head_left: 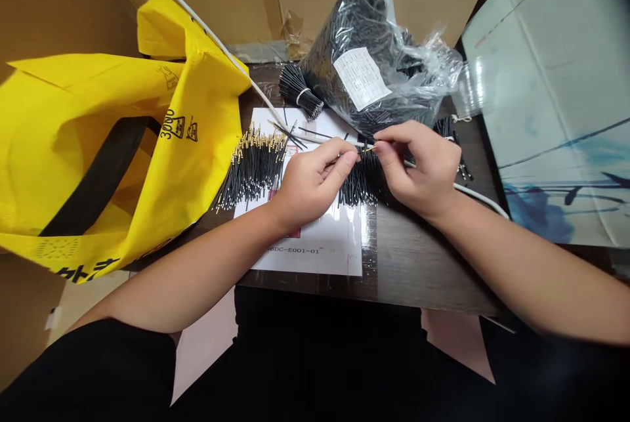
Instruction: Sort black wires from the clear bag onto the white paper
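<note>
My left hand [317, 176] is closed in a pinch above the paper, with thumb and forefinger together; what lies between them is mostly hidden. Close by on the right, my right hand [418, 166] pinches a thin gold-coloured pin [369, 149] that points toward the left fingertips. Beside my left hand lies a pile of short black wires with gold tips [256, 169]. Under and between the hands is another pile of short black wires [357, 186], with silver ends toward me. A few loose wires [293, 136] lie behind my left hand.
A printed white sheet [315, 263] lies on the dark table [418, 264]. Behind stand a clear bag of black wires [339, 35] and a tied wire bundle [300, 90]. A yellow bag [197, 113] is at left, a pale panel [551, 100] at right. A white cable [221, 44] crosses behind my hands.
</note>
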